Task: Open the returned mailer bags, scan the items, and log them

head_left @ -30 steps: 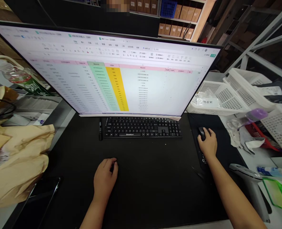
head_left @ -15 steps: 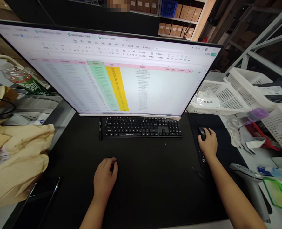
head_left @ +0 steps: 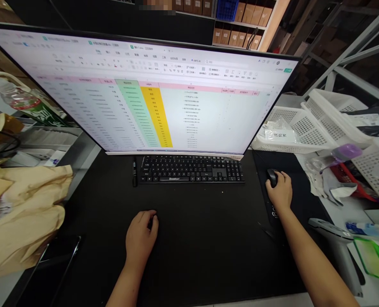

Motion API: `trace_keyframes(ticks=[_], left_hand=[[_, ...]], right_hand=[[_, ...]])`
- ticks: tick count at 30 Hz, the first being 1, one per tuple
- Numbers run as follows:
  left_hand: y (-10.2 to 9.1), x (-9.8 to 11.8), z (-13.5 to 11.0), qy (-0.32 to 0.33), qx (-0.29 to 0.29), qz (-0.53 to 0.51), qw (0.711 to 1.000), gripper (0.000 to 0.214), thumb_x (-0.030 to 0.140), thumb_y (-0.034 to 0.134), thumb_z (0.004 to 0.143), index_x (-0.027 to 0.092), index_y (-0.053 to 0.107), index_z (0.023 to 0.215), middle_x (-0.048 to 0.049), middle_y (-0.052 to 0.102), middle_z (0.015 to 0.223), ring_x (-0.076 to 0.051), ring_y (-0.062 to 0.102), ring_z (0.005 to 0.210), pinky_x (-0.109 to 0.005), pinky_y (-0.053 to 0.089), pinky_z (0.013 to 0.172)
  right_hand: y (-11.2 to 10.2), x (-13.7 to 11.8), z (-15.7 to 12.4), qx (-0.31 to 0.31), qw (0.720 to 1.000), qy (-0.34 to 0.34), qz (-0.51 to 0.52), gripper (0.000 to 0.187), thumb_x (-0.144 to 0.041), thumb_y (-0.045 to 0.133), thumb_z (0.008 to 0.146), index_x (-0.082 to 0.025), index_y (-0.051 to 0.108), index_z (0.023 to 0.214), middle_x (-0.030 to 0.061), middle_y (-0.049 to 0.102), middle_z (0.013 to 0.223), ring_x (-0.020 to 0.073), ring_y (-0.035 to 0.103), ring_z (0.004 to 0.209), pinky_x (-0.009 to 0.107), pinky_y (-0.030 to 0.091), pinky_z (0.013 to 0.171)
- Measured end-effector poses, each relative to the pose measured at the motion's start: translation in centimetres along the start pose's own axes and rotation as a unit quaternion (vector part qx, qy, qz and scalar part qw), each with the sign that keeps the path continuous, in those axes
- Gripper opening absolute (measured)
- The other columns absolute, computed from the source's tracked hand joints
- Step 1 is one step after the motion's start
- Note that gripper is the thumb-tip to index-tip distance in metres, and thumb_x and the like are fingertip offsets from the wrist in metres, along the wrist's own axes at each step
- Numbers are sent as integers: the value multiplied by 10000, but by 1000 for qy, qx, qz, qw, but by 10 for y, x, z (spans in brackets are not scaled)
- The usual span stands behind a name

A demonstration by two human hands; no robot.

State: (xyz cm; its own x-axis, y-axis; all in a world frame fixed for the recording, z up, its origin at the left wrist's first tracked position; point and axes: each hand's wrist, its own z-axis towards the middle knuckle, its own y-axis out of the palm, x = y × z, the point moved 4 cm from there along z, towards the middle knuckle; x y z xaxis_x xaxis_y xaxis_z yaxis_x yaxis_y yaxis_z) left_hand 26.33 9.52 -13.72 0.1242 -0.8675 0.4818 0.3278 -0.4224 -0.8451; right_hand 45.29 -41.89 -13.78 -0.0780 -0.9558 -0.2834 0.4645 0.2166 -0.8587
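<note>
My right hand point(head_left: 281, 192) is wrapped over a black mouse point(head_left: 272, 177) on the black desk mat point(head_left: 202, 238), to the right of the keyboard. Resting on the mat in front of the black keyboard point(head_left: 192, 168) is my left hand point(head_left: 141, 238), its fingers curled loosely under, with nothing visible in it. A wide monitor point(head_left: 151, 94) stands behind the keyboard and shows a spreadsheet with a green and a yellow column. A black pen point(head_left: 134, 170) lies at the keyboard's left end.
White perforated baskets point(head_left: 307, 128) with bagged items fill the right side. A grey handheld scanner point(head_left: 336, 245) and a green packet point(head_left: 373, 258) lie at the right front. Crumpled brown paper point(head_left: 23, 213) and a plastic bottle point(head_left: 23, 102) sit on the left. Shelves of boxes stand behind.
The rows on the spreadsheet have scrolled. The view has tilted slightly. Both hands stay where they were.
</note>
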Motion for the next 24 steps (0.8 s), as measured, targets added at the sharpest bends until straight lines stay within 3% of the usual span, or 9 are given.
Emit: trace_keyframes(ticks=[3, 9, 17, 24], left_hand=[[-1, 0, -1, -2, -2, 0, 1000, 213, 316, 473, 988, 199, 647, 1024, -67, 669, 954, -227, 644, 883, -348, 518, 776], [-2, 1, 0, 0, 0, 2, 1000, 212, 304, 472, 987, 190, 646, 1028, -69, 664, 964, -228, 638, 899, -345, 515, 774], [-1, 0, -1, -4, -6, 0, 1000, 212, 316, 480, 983, 194, 650, 1021, -62, 666, 949, -221, 632, 875, -344, 515, 771], [-3, 1, -1, -10, -4, -5, 1000, 206, 315, 479, 978, 206, 650, 1013, -60, 671, 952, -217, 636, 867, -336, 514, 752]], right_hand=[[-1, 0, 0, 2, 1000, 3, 5, 494, -423, 556, 845, -165, 589, 1265, 188, 519, 1370, 328, 541, 1217, 488, 476, 1018], [0, -1, -1, -6, 1000, 0, -18, 568, -415, 541, 861, -196, 555, 1386, 173, 491, 1447, 338, 529, 1257, 503, 467, 1038], [-3, -3, -2, 12, 1000, 11, -10, 498, -408, 591, 814, -159, 621, 1244, 184, 544, 1362, 338, 569, 1187, 487, 492, 996], [-2, -4, -2, 4, 1000, -1, -20, 536, -400, 558, 843, -193, 611, 1336, 167, 507, 1438, 334, 554, 1232, 493, 479, 1026]])
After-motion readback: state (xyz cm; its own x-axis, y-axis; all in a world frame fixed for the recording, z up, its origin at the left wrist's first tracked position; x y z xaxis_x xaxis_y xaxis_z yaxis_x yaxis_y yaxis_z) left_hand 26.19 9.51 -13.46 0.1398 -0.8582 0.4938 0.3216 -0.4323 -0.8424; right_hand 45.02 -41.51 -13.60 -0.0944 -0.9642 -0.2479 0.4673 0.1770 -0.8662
